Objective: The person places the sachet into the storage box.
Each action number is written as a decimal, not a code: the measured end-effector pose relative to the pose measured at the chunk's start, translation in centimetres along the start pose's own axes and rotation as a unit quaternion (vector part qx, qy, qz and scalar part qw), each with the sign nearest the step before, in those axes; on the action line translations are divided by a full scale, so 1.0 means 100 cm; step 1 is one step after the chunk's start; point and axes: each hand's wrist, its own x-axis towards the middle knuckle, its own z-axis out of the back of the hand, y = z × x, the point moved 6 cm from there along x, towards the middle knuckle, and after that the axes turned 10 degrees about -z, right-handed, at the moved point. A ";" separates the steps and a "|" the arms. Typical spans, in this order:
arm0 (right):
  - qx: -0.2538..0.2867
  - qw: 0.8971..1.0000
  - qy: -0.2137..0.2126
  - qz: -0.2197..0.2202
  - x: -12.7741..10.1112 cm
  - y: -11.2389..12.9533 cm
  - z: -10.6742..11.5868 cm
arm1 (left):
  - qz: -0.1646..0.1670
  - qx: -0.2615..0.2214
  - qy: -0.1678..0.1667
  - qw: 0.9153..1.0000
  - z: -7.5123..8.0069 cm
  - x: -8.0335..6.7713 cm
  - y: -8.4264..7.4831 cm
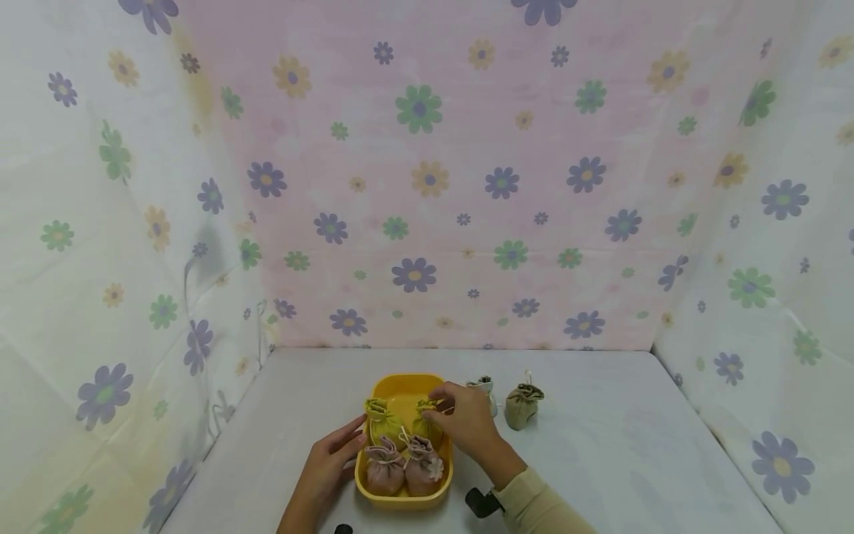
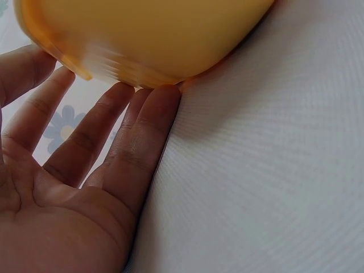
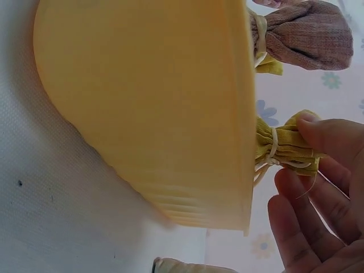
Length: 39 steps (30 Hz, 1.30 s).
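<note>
Fingers of the left hand (image 1: 328, 461) are laid straight against the left wall of the yellow tray (image 1: 403, 498), near the table's front edge. Four drawstring pouches are counted inside: two yellow-green, two pink (image 1: 385, 469). The gathered neck of the far-right yellow-green pouch (image 1: 425, 415) is pinched by the right hand (image 1: 467, 421). Two more pouches are left outside, right of the tray: a whitish one (image 1: 483, 387), partly hidden, and an olive one (image 1: 523, 406). Loading is judged about two-thirds done.

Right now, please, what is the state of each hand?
Left hand: open, straight fingers resting against the yellow tray.
Right hand: pinches the gathered top of a yellow-green drawstring pouch in the tray.
</note>
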 end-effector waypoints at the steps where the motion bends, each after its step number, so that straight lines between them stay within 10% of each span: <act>1: 0.000 1.000 0.003 -0.004 0.000 0.000 0.000 | 0.000 0.000 0.000 1.000 0.000 -0.001 0.000; 9: -0.012 1.000 -0.006 0.000 0.001 0.005 0.010 | -0.002 0.006 0.000 1.000 0.002 -0.003 0.000; 18: -0.078 0.989 -0.121 0.033 0.005 0.007 0.036 | 0.001 0.008 -0.005 1.000 0.005 -0.004 -0.002; 39: -0.095 0.977 -0.131 -0.137 0.007 -0.042 0.048 | -0.006 -0.005 0.014 1.000 -0.001 -0.003 -0.001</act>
